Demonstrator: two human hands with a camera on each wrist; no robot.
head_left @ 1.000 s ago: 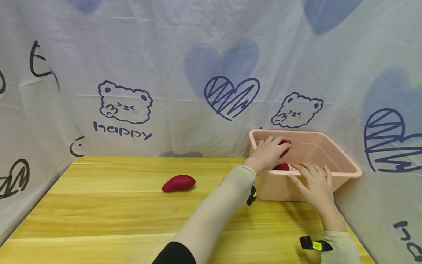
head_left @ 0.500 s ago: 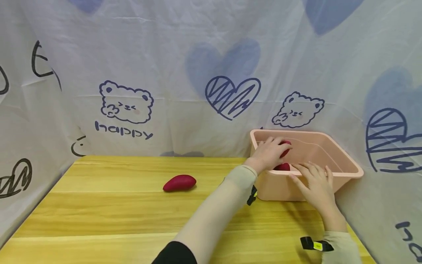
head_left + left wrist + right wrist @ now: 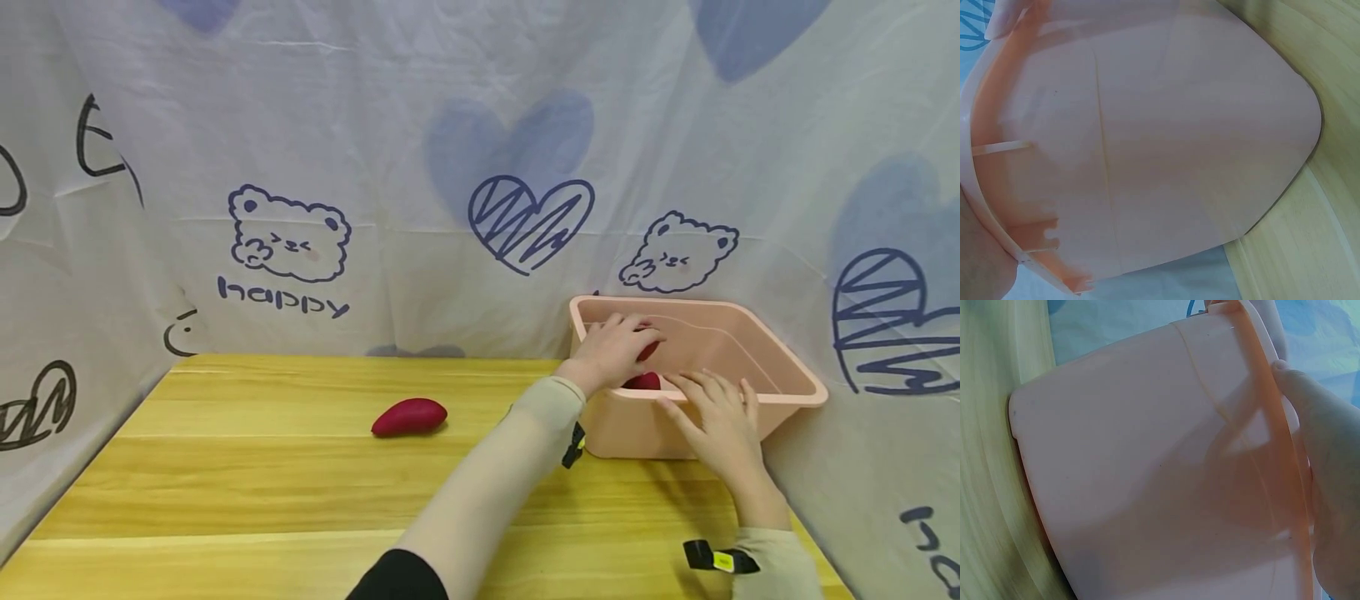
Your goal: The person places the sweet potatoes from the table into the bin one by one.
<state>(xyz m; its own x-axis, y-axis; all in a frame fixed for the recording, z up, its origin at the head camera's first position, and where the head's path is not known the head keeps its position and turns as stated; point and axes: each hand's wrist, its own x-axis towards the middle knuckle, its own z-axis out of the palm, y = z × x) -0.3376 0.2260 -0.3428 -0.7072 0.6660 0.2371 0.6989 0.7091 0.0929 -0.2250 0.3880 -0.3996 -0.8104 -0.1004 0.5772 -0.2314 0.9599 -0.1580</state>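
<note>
Inside bin [image 3: 780, 367] — left fingers [image 3: 626, 327] curled on sweet potato [image 3: 649, 348] (right flat).

A yellow wooden table [image 3: 262, 475] fills the lower part of the head view. One dark red sweet potato [image 3: 408, 416] lies alone near its middle. Behind hangs a white cloth [image 3: 375, 125] printed with blue hearts, small bears (one captioned "happy") and scribbled outlines.
</note>
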